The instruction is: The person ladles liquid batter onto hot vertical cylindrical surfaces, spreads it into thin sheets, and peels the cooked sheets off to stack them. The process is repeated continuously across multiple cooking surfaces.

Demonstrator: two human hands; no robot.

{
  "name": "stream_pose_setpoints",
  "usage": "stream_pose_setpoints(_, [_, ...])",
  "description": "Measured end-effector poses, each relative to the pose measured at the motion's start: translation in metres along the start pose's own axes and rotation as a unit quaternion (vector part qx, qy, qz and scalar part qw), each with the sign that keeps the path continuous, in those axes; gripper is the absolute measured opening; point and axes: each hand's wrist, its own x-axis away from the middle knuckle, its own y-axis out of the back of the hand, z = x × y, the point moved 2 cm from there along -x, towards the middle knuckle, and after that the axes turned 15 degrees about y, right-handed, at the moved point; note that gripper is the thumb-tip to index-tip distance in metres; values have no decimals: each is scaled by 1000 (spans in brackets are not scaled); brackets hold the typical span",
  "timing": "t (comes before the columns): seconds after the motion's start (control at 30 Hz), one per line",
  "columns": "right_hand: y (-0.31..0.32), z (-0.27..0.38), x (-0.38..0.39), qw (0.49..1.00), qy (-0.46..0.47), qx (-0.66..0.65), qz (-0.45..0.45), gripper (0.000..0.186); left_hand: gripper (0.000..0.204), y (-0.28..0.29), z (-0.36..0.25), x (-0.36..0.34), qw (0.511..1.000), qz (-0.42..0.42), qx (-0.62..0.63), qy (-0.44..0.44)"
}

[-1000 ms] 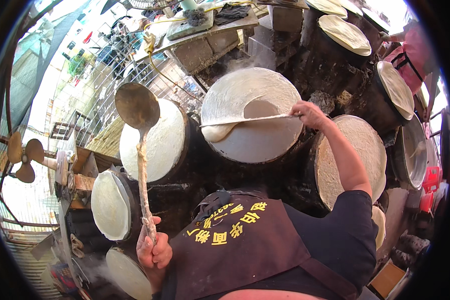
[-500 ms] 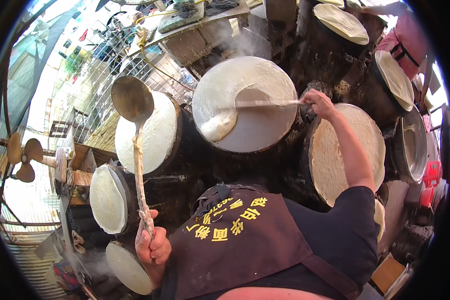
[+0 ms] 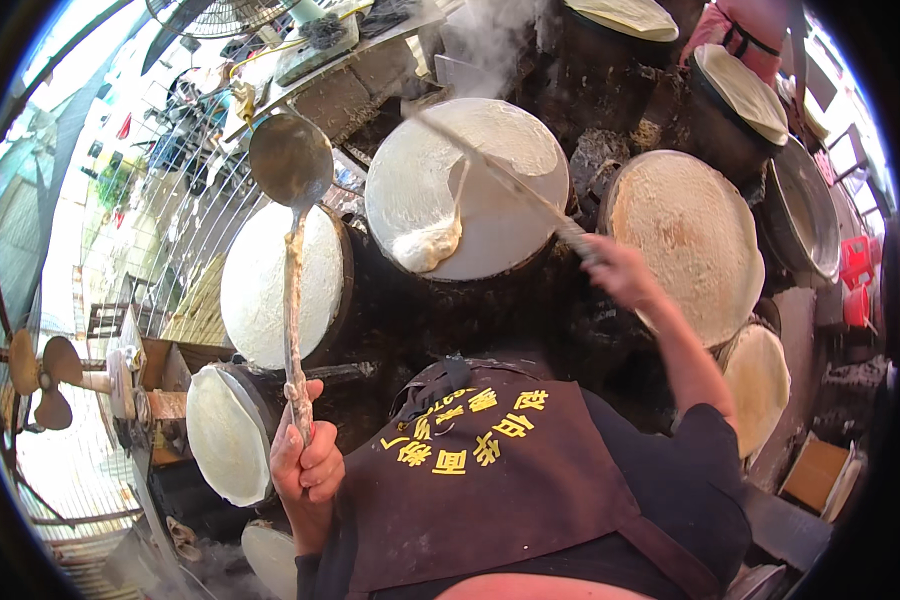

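A worker in a dark apron (image 3: 480, 510) with yellow lettering grips the wooden handle of a metal ladle (image 3: 292, 160) upright in the left hand (image 3: 312, 463), while the right hand (image 3: 622, 272) holds a long, motion-blurred stick (image 3: 511, 180) angled above a partly coated round griddle (image 3: 500, 235). A lump of pale batter (image 3: 428, 246) sits near its lower edge, a thin strand rising toward the stick. Steam (image 3: 500, 40) drifts behind. 2 sheet-covered griddles stand at left; at right, a larger browned sheet (image 3: 685, 240) covers another.
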Motion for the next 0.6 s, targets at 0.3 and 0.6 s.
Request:
stream_pose_setpoints(0.3, [-287, 13, -27, 995, 73, -34, -60, 50, 65, 25, -57, 28, 996, 21, -83, 9])
stream_pose_setpoints(0.6, [-191, 33, 70, 983, -136, -51, -108, 54, 63, 60, -78, 40, 991, 64, -68, 97])
